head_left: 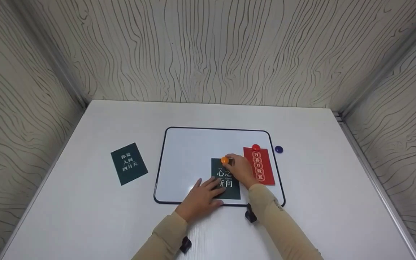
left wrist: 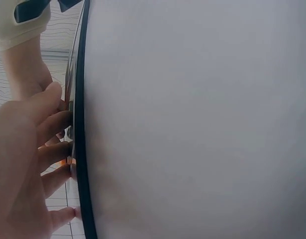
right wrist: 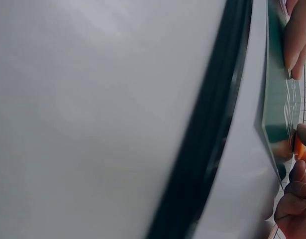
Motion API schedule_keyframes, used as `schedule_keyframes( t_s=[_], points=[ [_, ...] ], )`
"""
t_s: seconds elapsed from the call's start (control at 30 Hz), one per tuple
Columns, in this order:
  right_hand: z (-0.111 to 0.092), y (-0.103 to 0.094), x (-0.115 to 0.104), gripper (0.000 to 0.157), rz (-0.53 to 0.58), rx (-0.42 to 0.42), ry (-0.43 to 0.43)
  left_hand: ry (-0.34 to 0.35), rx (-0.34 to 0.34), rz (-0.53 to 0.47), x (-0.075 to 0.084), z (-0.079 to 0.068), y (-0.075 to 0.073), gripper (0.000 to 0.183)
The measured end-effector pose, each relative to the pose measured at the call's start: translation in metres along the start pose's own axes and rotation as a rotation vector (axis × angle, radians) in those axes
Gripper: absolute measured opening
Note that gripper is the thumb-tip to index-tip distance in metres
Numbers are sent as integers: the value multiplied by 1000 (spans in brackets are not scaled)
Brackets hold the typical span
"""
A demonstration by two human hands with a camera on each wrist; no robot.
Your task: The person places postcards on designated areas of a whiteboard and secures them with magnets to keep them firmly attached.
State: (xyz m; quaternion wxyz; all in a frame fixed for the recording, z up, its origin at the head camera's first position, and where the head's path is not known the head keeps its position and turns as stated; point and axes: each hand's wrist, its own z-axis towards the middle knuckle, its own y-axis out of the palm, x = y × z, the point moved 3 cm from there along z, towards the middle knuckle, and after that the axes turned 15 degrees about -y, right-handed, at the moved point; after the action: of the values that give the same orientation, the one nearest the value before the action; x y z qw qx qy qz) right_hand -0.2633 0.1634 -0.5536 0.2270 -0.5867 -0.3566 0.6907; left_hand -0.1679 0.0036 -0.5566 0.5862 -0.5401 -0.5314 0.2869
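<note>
A dark green card (head_left: 232, 194) with white characters lies on a whiteboard (head_left: 188, 153) with a black rim. My left hand (head_left: 199, 200) rests on the lower left part of this card with its fingers spread straight. At the card's top edge my right hand (head_left: 241, 169) pinches a round orange magnet (head_left: 224, 160) between thumb and fingers. The right wrist view shows the orange magnet (right wrist: 300, 148) against the card (right wrist: 276, 107). From the left wrist, the left hand (left wrist: 23, 164) appears beside the board's dark rim (left wrist: 80, 134); the card cannot be made out there.
A red card (head_left: 267, 167) lies on the board's right side under a red magnet (head_left: 256, 147). Just off the board's right edge sits a dark blue magnet (head_left: 279, 149). Another green card (head_left: 130, 164) lies on the white table (head_left: 85, 202) to the left. Patterned walls (head_left: 193, 54) enclose the table.
</note>
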Motion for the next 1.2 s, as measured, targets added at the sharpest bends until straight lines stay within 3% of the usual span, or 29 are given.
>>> schedule_keyframes(
  t_s=[0.37,0.63,1.07,1.2],
  points=[
    [-2,0,2,38,5,15,-11,1,-14,-4,1,1,0,48],
    [-5,-2,-1,39,5,8,-11,-35,-22,-34,5,2,-2,47],
    [-11,-11,-7,36,-8,20,-46,-30,65,21,13,6,-5,45],
    [-15,-13,-7,38,-12,20,-44,-25,62,13,13,4,-7,45]
  ],
)
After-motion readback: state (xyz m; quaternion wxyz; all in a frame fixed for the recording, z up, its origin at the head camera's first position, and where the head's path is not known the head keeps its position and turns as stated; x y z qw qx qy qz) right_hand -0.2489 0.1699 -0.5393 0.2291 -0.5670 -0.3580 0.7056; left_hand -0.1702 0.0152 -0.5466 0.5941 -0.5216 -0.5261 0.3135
